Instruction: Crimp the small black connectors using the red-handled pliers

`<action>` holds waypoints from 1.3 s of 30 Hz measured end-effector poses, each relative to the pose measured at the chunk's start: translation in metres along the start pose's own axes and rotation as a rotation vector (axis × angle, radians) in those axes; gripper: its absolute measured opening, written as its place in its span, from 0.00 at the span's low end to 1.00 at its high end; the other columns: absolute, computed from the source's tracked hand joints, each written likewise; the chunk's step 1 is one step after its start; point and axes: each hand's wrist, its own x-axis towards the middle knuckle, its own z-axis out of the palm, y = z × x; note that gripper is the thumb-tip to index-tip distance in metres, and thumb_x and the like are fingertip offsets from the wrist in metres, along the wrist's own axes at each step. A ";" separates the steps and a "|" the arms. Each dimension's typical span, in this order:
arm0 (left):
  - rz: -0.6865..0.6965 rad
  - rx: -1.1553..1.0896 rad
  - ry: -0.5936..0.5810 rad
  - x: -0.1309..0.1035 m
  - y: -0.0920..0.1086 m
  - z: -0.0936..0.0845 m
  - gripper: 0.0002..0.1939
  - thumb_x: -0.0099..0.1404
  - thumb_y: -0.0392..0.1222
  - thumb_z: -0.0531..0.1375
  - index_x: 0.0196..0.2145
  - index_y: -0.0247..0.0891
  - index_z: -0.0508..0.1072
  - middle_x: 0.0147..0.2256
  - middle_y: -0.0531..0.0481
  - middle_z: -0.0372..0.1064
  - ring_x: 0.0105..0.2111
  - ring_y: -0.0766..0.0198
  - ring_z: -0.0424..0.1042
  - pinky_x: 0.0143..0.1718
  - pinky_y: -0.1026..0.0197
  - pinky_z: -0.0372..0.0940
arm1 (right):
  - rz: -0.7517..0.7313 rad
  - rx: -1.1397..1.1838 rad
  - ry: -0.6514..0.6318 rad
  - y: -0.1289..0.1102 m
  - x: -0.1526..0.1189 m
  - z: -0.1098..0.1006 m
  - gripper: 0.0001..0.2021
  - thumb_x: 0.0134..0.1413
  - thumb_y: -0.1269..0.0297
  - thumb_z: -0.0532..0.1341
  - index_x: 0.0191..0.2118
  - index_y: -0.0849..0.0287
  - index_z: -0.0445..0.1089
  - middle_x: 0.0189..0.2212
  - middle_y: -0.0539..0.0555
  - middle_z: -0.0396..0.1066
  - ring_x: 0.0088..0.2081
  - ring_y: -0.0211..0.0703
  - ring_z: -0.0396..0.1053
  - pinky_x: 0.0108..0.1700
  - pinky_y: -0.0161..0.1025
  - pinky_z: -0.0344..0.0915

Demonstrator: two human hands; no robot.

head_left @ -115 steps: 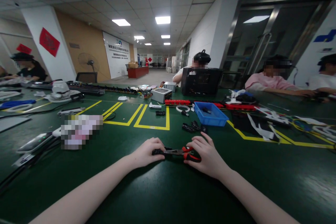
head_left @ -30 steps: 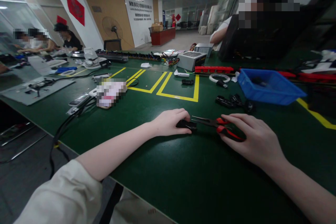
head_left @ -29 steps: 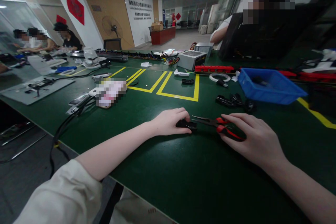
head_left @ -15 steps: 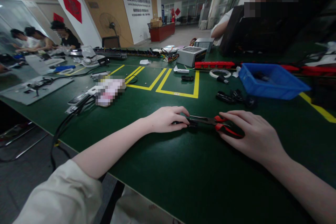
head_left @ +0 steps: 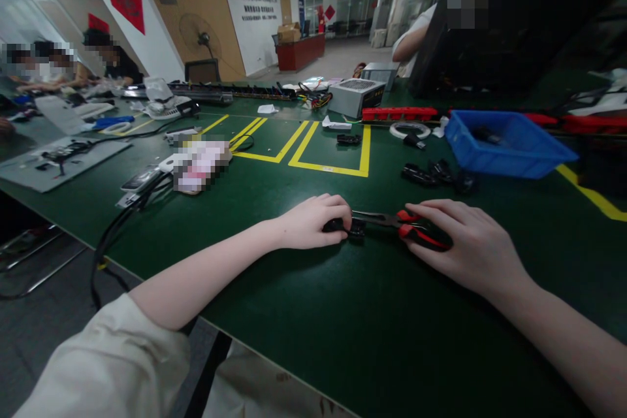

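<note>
My left hand [head_left: 316, 221] is closed round a small black bundled cable [head_left: 357, 229] just above the green table, its fingertips hiding part of the bundle. In my right hand [head_left: 473, 241] is a pair of long-nose pliers [head_left: 390, 220] with red and black handles, held between thumb and fingers. The pliers' slim metal jaws point left and reach the left fingertips, right above the cable. Whether the jaws grip anything is hidden by those fingers.
Black cable bundles [head_left: 426, 174] lie before a blue bin [head_left: 514, 147] at the right. Another bundle [head_left: 349, 139] sits inside a yellow taped frame. A phone [head_left: 200, 166] and cords are at the left. A grey power supply [head_left: 355, 96] stands farther back. Other people sit beyond.
My left fingers have curled in more closely round the black cable. The pliers stay at my left fingertips, their handles slightly nearer together. The whole view has shifted a little.
</note>
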 end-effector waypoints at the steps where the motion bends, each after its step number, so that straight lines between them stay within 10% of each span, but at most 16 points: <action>1: -0.005 -0.014 0.006 0.000 0.000 0.000 0.06 0.66 0.40 0.60 0.41 0.38 0.72 0.48 0.45 0.68 0.49 0.56 0.68 0.53 0.53 0.63 | -0.005 -0.004 0.003 0.000 0.000 0.000 0.22 0.55 0.57 0.61 0.55 0.54 0.69 0.47 0.61 0.73 0.43 0.59 0.73 0.38 0.55 0.69; 16: 0.005 -0.119 0.061 0.003 -0.008 0.008 0.06 0.68 0.42 0.60 0.37 0.37 0.73 0.47 0.46 0.69 0.48 0.58 0.69 0.53 0.52 0.62 | -0.083 -0.074 0.044 -0.002 0.002 0.000 0.21 0.56 0.58 0.61 0.55 0.56 0.67 0.46 0.62 0.72 0.43 0.58 0.72 0.39 0.54 0.69; 24: -0.071 -0.531 0.278 0.008 -0.003 0.014 0.05 0.69 0.39 0.58 0.37 0.35 0.70 0.45 0.46 0.70 0.47 0.62 0.70 0.52 0.55 0.64 | -0.018 -0.021 0.083 -0.005 0.001 -0.006 0.26 0.56 0.59 0.63 0.61 0.45 0.61 0.51 0.59 0.70 0.48 0.61 0.71 0.45 0.58 0.69; 39: -0.253 -0.947 0.237 0.012 -0.007 0.017 0.08 0.68 0.42 0.60 0.38 0.33 0.71 0.36 0.51 0.71 0.37 0.67 0.69 0.44 0.60 0.64 | -0.056 0.022 0.095 -0.006 0.001 -0.006 0.22 0.55 0.61 0.64 0.56 0.52 0.65 0.46 0.60 0.72 0.44 0.57 0.73 0.44 0.54 0.72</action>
